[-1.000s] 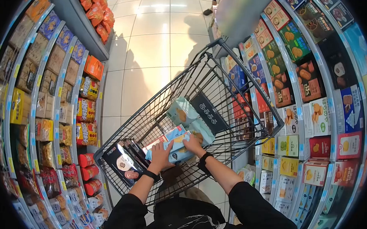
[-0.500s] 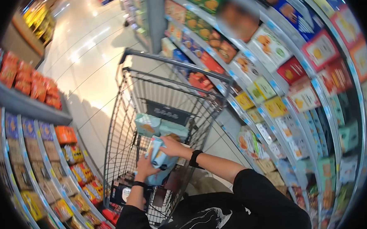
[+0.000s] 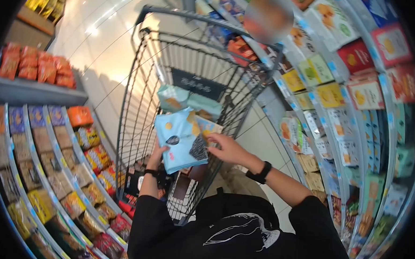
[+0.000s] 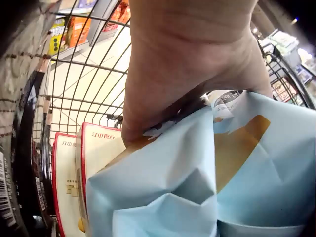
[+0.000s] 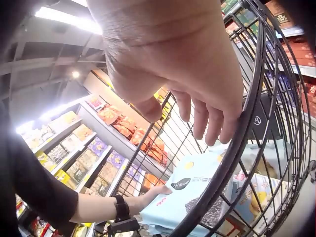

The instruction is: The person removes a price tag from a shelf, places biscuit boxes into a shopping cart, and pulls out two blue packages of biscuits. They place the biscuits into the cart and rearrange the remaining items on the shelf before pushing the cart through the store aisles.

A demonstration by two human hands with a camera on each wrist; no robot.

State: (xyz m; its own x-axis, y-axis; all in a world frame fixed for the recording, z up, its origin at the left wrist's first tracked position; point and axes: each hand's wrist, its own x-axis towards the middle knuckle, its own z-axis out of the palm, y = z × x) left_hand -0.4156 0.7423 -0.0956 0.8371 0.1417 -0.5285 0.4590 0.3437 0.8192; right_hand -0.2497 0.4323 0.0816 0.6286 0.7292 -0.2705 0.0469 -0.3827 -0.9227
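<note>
My left hand (image 3: 155,156) grips the left edge of a light blue snack bag (image 3: 175,135) whose front carries a dark seed picture. In the left wrist view, the hand (image 4: 187,64) is bent over the top of the crinkled blue packaging (image 4: 163,192). At the bag's right side is my right hand (image 3: 230,149); its fingers hang loosely and hold nothing in the right wrist view. A lighter box (image 3: 207,126) with a food picture shows partly behind the bag. Pale green bags (image 3: 201,105) lie farther up in the cart.
The black wire shopping cart (image 3: 136,93) surrounds the goods. Red-edged boxes (image 4: 98,148) and a dark box (image 3: 132,182) stand in it. Shelves of snacks (image 3: 80,174) line the left, boxed biscuits (image 3: 331,94) the right. Tiled floor (image 3: 101,44) runs beyond.
The head view has swung to the right. The blue bag has turned face up, held at its left edge by my left hand. My right hand has come off it and moved right.
</note>
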